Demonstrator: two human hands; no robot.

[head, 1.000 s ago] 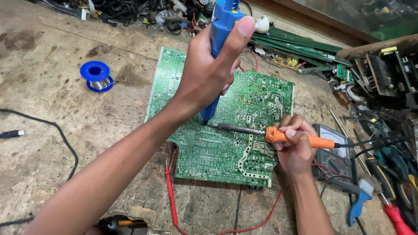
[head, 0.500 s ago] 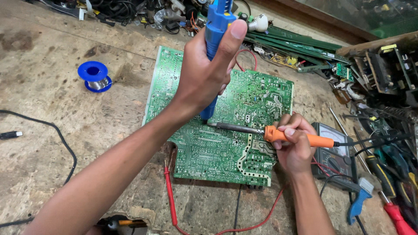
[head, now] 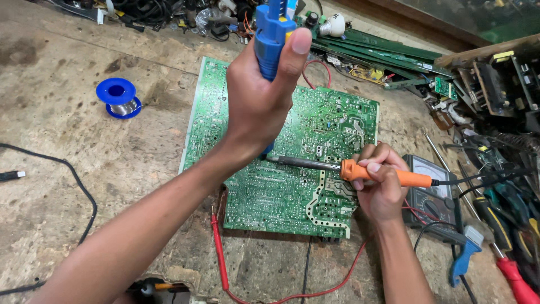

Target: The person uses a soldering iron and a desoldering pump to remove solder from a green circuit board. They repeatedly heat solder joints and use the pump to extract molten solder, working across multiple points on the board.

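A blue desoldering pump (head: 272, 34) is gripped upright by the left hand (head: 261, 104), an orange soldering iron (head: 360, 170) by the right hand (head: 382, 183), over the green circuit board (head: 315, 129) mid-bench (head: 62, 169), a blue solder spool (head: 117, 97) lying leftward.

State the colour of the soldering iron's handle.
Orange, clearest in the head view: soldering iron.

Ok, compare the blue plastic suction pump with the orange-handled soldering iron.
The blue plastic suction pump stands upright in the left hand; the orange-handled soldering iron lies nearly level in the right hand. The pump is thick and blue; the iron is slim, with a dark metal shaft. Both tips meet over the green circuit board.
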